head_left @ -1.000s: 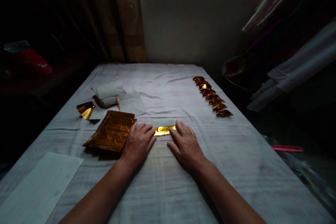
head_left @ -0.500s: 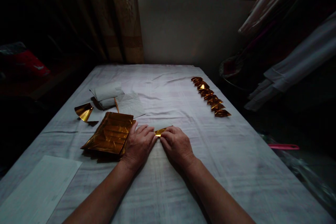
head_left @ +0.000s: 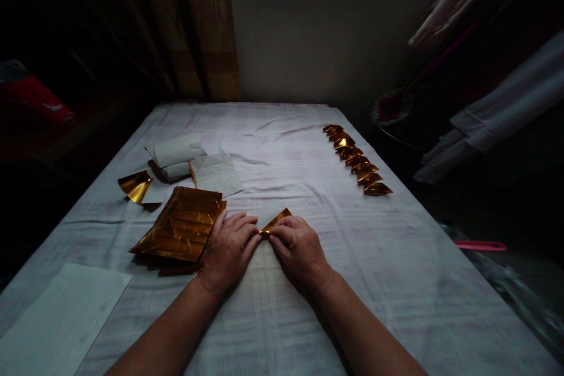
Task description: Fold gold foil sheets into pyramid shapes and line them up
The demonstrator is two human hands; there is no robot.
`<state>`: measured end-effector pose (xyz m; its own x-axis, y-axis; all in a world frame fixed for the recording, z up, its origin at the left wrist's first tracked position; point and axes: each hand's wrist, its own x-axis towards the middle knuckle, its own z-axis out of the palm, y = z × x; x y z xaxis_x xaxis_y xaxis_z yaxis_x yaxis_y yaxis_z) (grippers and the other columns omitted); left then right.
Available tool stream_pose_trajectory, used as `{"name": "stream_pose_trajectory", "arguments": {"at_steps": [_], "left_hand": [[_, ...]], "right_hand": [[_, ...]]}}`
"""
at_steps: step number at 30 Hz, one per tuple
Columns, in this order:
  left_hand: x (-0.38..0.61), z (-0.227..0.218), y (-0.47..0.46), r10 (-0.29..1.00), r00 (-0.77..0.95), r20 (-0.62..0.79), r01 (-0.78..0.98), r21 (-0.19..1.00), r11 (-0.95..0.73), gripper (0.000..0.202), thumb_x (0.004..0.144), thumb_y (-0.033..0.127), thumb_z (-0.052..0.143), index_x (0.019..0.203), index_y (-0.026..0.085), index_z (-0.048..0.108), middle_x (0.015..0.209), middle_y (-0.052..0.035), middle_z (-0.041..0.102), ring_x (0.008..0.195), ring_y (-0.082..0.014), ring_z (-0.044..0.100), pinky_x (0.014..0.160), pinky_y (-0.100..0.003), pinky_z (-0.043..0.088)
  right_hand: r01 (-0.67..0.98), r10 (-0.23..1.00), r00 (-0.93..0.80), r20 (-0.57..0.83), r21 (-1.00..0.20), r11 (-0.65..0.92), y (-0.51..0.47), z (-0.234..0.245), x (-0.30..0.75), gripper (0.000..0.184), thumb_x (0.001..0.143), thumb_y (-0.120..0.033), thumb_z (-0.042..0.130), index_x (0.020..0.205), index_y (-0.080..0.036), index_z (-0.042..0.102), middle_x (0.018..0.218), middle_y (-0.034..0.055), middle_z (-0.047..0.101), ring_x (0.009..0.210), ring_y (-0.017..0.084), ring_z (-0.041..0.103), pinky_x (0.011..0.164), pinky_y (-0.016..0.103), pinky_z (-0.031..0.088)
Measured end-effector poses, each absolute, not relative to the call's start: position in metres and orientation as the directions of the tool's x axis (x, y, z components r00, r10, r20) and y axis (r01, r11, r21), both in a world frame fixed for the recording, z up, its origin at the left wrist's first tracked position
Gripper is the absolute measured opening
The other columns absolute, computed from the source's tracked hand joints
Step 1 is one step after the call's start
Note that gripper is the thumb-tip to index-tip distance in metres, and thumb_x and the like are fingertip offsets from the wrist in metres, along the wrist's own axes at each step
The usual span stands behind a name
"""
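A small folded sheet of gold foil paper (head_left: 277,221) lies low on the cloth between my hands, one corner angled up to the right. My left hand (head_left: 231,245) pinches its left end between thumb and fingers, while the back of that hand borders a stack of gold foil sheets (head_left: 183,223). At the other end, my right hand (head_left: 297,245) is closed on the same paper with thumb and bent fingers. Part of the folded paper is hidden beneath the fingers. To the right, several folded gold paper pieces (head_left: 359,161) stand in a slanting row.
A table with a pale checked cloth (head_left: 282,317) spreads beneath everything. Behind the stack lie crumpled grey-white papers (head_left: 215,173) and a curled gold scrap (head_left: 136,187). A white sheet (head_left: 61,311) rests front left. Clothes (head_left: 506,106) hang at right; a pink handle (head_left: 480,245) pokes out beside the table.
The gold paper's free corner stands higher and shows more of its face between my hands. Both hands keep their hold with only slight shifts. The whole view has tilted a little downward.
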<state>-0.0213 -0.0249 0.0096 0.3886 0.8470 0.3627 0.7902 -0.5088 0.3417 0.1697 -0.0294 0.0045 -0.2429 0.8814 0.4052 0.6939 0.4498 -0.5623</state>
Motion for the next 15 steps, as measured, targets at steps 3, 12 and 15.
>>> {"name": "stream_pose_trajectory", "arguments": {"at_steps": [3, 12, 15], "left_hand": [[-0.0217, 0.0086, -0.0247, 0.867, 0.367, 0.338, 0.785, 0.387, -0.484, 0.010, 0.092, 0.028, 0.058, 0.089, 0.023, 0.067, 0.114, -0.0043, 0.073, 0.116, -0.0265, 0.061, 0.113, -0.056, 0.029], [-0.0197, 0.0063, -0.0222, 0.893, 0.313, 0.324, 0.790, 0.433, -0.434, 0.007, 0.090, 0.026, 0.061, 0.084, 0.022, 0.062, 0.122, -0.0065, 0.069, 0.121, -0.0265, 0.058, 0.112, -0.053, 0.033], [-0.0192, 0.0069, -0.0221, 0.896, 0.309, 0.320, 0.787, 0.444, -0.430, 0.008, 0.090, 0.025, 0.061, 0.083, 0.022, 0.061, 0.120, -0.0065, 0.069, 0.120, -0.0262, 0.058, 0.111, -0.053, 0.034]], "right_hand": [[0.694, 0.891, -0.239, 0.385, -0.574, 0.434, -0.0301, 0.0074, 0.1694, 0.010, 0.087, -0.020, 0.064, 0.081, -0.023, 0.071, 0.085, 0.0032, 0.068, 0.083, 0.018, 0.060, 0.078, 0.031, 0.047], [0.749, 0.907, -0.216, 0.362, -0.534, 0.392, -0.0293, 0.0080, 0.1646, 0.014, 0.090, -0.020, 0.060, 0.077, -0.021, 0.064, 0.084, 0.0044, 0.066, 0.085, 0.020, 0.060, 0.079, 0.031, 0.047], [0.762, 0.905, -0.206, 0.371, -0.520, 0.386, -0.0292, 0.0073, 0.1638, 0.013, 0.089, -0.019, 0.060, 0.076, -0.021, 0.063, 0.084, 0.0043, 0.066, 0.084, 0.020, 0.060, 0.078, 0.031, 0.046]]}}
